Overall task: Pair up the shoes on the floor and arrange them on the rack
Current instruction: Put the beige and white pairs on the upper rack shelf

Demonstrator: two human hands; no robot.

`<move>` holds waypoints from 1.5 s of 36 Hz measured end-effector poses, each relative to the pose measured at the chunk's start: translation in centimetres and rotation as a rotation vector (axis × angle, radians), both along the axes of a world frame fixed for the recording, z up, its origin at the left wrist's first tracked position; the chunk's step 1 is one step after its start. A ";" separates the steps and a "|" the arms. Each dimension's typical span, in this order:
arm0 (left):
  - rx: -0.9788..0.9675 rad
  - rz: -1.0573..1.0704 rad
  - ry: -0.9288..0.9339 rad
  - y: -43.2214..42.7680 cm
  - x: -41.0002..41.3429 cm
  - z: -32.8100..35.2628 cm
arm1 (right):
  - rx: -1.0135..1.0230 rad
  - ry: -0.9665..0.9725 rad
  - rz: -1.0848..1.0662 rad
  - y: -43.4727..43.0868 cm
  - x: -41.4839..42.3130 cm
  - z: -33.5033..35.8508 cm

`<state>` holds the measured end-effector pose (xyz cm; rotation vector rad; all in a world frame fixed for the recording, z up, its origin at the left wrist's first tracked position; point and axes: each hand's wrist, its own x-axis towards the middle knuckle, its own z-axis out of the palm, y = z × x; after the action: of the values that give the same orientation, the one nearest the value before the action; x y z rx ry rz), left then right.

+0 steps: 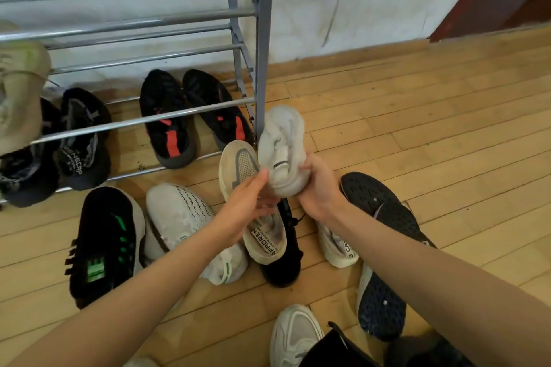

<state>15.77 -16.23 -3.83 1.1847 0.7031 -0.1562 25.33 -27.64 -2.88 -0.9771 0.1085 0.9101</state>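
Note:
Both my hands hold up a white knit sneaker (281, 146) just in front of the grey rack's right post (264, 39). My right hand (317, 188) grips its heel side and my left hand (249, 202) pinches its near edge. Under my hands lies a cream sneaker (241, 167) on top of a black shoe (283, 262). On the floor to the left lie a white sneaker (182, 214) and a black shoe with green marks (104, 241). A black pair with red stripes (190, 116) sits on the rack's bottom rails.
A dark grey pair (80, 140) stands on the lowest tier at left, a pale green shoe (18, 92) on a higher rail. To the right lie a cream shoe (337, 244), two dark soles-up shoes (384, 205), and a white sneaker (295, 334) close to me. Bare wooden floor stretches right.

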 end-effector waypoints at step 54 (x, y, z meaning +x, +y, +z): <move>0.025 0.333 0.272 11.5 -23.3 -0.6 | -1.052 -1.144 1.393 11.2 -10.4 -4.5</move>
<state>-7.49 -4.68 -4.42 1.0636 1.1334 -0.0282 14.96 -16.39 -7.40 -2.5439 -1.3500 1.3641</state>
